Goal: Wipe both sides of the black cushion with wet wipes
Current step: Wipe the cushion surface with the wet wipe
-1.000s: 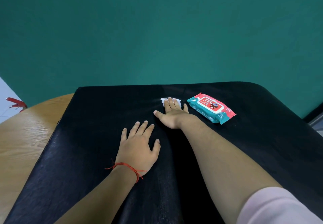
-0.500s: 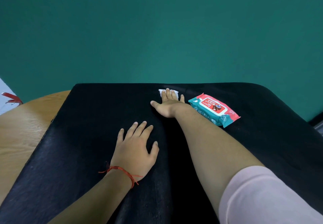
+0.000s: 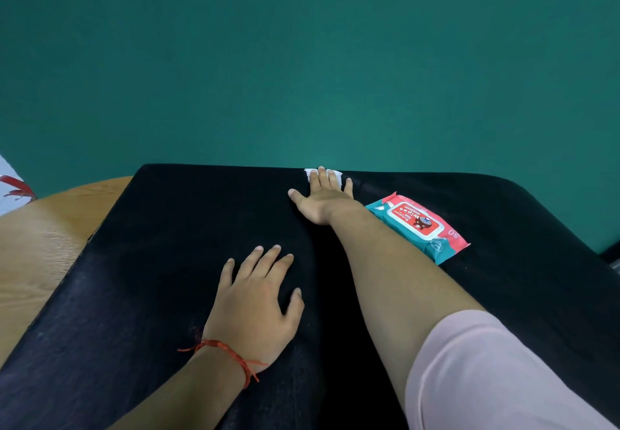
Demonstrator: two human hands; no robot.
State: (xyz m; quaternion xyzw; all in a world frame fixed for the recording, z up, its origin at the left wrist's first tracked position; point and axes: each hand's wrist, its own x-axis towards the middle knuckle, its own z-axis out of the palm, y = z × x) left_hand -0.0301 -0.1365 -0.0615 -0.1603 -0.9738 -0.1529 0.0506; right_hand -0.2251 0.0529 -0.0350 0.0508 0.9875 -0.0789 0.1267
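Black cushion: the black cushion lies flat in front of you and covers most of the wooden table, whose bare top shows only at the left.
Right hand: your right hand is stretched out to the far edge of the cushion, fingers straight and slightly apart, palm down. It grips nothing; the flat fingers press on the wipe.
Wet wipe: the white wet wipe lies under your right fingertips at the far rim of the cushion, with its corners showing on either side of the fingers.
Left hand: your left hand rests palm down near the middle of the cushion, fingers spread and relaxed, holding nothing. A red string bracelet circles the wrist.
Wipes pack: the teal and red wipes pack lies on the cushion just to the right of your right forearm, with its label up.
Sleeve: a pale pink sleeve covers your right upper arm.
Background: a plain teal wall fills the view beyond the cushion.
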